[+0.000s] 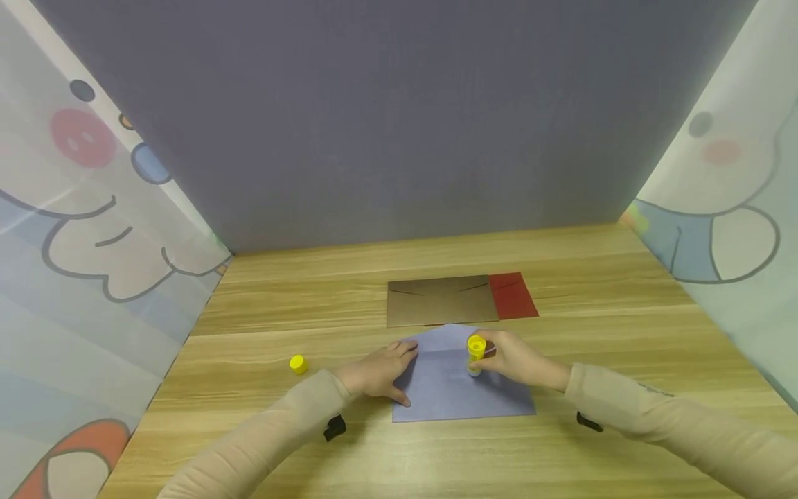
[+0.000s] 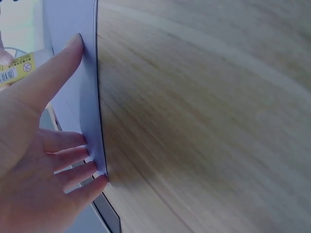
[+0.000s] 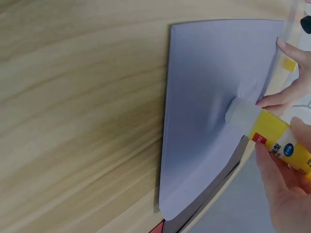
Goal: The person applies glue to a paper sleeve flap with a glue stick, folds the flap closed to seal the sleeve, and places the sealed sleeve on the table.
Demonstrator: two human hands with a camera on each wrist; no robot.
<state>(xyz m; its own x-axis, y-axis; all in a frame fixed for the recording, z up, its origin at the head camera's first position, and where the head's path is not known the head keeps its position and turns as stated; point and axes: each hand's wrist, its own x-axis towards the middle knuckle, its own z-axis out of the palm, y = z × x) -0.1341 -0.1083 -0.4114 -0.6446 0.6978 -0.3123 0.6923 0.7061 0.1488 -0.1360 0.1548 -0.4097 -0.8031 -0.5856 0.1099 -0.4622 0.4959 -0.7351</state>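
A lavender envelope (image 1: 449, 398) lies on the wooden table with its flap pointing away from me. Fingers spread, my left hand (image 1: 379, 371) rests on the envelope's left edge. My right hand (image 1: 516, 358) grips a yellow glue stick (image 1: 476, 349), held nearly upright over the envelope. In the right wrist view, the pale end of the glue stick (image 3: 274, 130) points down and meets the envelope (image 3: 209, 97). A round yellow cap (image 1: 298, 364) sits apart on the table, left of my left hand.
Behind the lavender envelope lies a brown envelope (image 1: 439, 301), partly covering a red envelope (image 1: 515, 296). A grey panel (image 1: 399, 125) rises at the table's far edge. Curtains with cartoon prints (image 1: 93, 229) hang at both sides.
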